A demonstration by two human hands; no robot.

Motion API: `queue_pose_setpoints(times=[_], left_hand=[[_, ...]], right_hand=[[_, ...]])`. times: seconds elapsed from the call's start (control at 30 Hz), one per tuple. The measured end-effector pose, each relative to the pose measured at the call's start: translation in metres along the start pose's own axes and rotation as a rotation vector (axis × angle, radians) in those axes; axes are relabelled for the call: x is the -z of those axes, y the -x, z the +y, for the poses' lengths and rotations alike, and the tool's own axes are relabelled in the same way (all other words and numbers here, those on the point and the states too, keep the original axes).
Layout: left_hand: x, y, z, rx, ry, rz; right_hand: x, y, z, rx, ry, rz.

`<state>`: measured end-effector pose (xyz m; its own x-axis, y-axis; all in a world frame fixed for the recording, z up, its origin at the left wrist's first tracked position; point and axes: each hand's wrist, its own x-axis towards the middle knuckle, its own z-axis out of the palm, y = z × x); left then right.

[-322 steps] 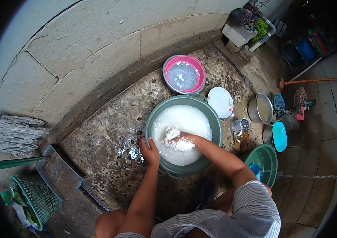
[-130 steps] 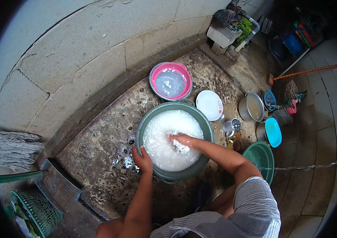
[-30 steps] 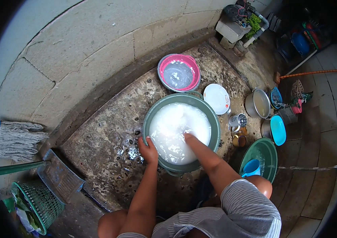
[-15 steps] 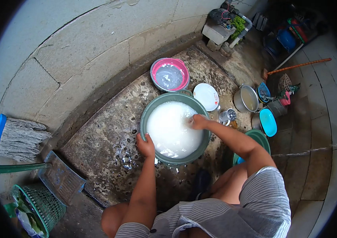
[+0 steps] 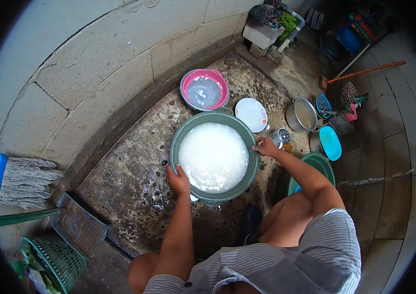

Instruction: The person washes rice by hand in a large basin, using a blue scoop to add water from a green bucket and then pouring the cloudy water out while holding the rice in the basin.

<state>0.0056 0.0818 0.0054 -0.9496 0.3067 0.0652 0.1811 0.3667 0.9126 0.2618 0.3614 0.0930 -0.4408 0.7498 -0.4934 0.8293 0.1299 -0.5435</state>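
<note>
A round green basin (image 5: 252, 171) sits on the wet, stained floor, holding cloudy white liquid (image 5: 213, 157). On its left side my left hand (image 5: 178, 180) grips the rim, thumb up at the edge. My right hand (image 5: 265, 147) is closed on the opposite rim, thumb and fingers pinching it. Both hands are out of the liquid. Just beyond the basin stands a pink colander (image 5: 224, 90) inside a grey bowl, with clear water and white bits in it. A white plate (image 5: 251, 115) lies beside the basin's far right edge.
Right of the basin are a metal cup (image 5: 280, 136), a metal pot (image 5: 301, 114), a turquoise tub (image 5: 330, 143) and another green basin (image 5: 318, 166). A mop (image 5: 29, 181), a dustpan (image 5: 80, 225) and a green basket (image 5: 65, 259) stand left. Walls enclose the spot.
My right hand has come out of the white liquid and moved right onto the basin's rim. My left hand stays on the left rim. The view has shifted slightly.
</note>
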Motion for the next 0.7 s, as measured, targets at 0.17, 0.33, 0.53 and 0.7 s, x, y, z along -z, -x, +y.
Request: queue_pose_setpoints(times=[0.17,0.33,0.53,0.7], left_hand=[[0.007,-0.005,-0.004,-0.019,0.003,0.010],[0.012,-0.007,-0.011,0.011,-0.047,0.021],[0.018,-0.009,-0.004,0.008,0.030,0.112],[0.026,-0.012,-0.020,0.020,0.003,0.060]], right_hand=[[-0.010,0.000,-0.012,0.098,0.145,0.013],[-0.007,0.012,-0.034,0.022,0.059,-0.042],[0.002,0.031,-0.058,0.054,0.026,-0.054],[-0.001,0.040,-0.077,0.076,0.041,-0.073]])
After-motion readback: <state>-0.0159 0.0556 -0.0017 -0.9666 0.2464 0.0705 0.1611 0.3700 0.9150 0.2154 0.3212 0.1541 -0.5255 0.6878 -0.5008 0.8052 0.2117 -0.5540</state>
